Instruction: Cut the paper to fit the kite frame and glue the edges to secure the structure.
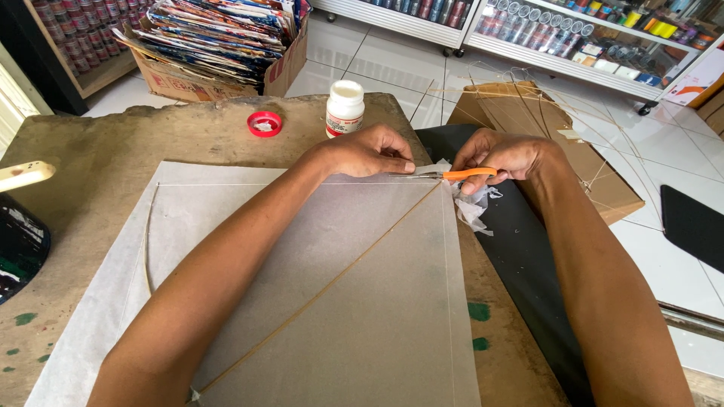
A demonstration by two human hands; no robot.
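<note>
- The shop floor was white tile, with shelves of small jars along the far wall; I worked at a worn brown table (90, 143) spotted with green paint.
- A sheet of thin pale paper (362, 301) lay flat on that table, with a slim bamboo stick (339, 275) running diagonally across it and a bowed one near its left edge.
- My left hand (366, 151) pressed down on the paper's top corner, fingers together and flat against it.
- My right hand (501, 154) was closed around an orange-handled cutter (460, 174), its blade at the corner just beside my left fingertips.
- Crumpled paper scraps (473, 209) hung off the table edge below the cutter — trimming at this corner looked partly done, by my judgement.
- The stick frame already sat on the sheet; the other edges looked untrimmed, and I could not tell whether anything was glued yet.
- A white glue bottle (345, 108) stood open behind my hands, its red cap (265, 123) lying apart to the left.
- More bare stick frames (543, 120) rested on cardboard to the right, and a box of printed sheets (219, 45) sat on the floor beyond.
</note>
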